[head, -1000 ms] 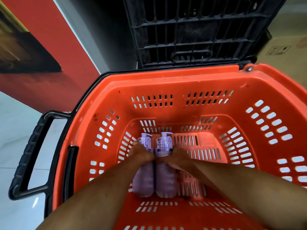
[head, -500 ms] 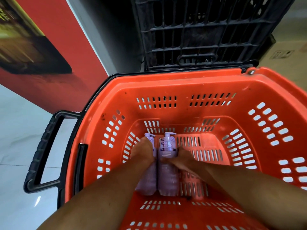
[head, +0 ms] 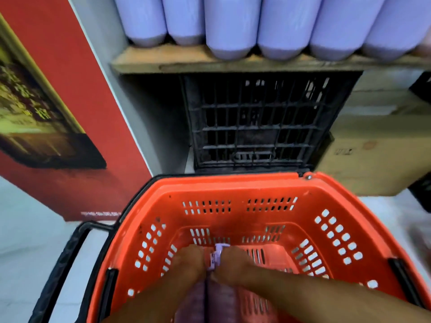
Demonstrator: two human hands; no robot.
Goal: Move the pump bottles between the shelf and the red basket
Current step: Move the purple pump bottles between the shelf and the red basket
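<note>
Two purple pump bottles lie side by side in the red basket [head: 256, 187], pump heads pointing away from me. My left hand [head: 190, 259] grips the left bottle [head: 194, 301] near its neck. My right hand [head: 233, 264] grips the right bottle [head: 221, 299] the same way. A pale pump head [head: 218, 255] shows between the two hands. Above, a wooden shelf [head: 186, 61] carries a row of several lilac bottles [head: 231, 24], seen from below.
A black plastic crate [head: 258, 122] stands under the shelf behind the basket. Cardboard boxes [head: 373, 145] sit to its right. A red panel with a picture [head: 77, 127] fills the left. The basket's black handle [head: 67, 255] sticks out left over a pale tiled floor.
The view has tilted up, bringing the shelf and its bottles into sight. Both hands keep hold of the two bottles, which sit lower in the frame now.
</note>
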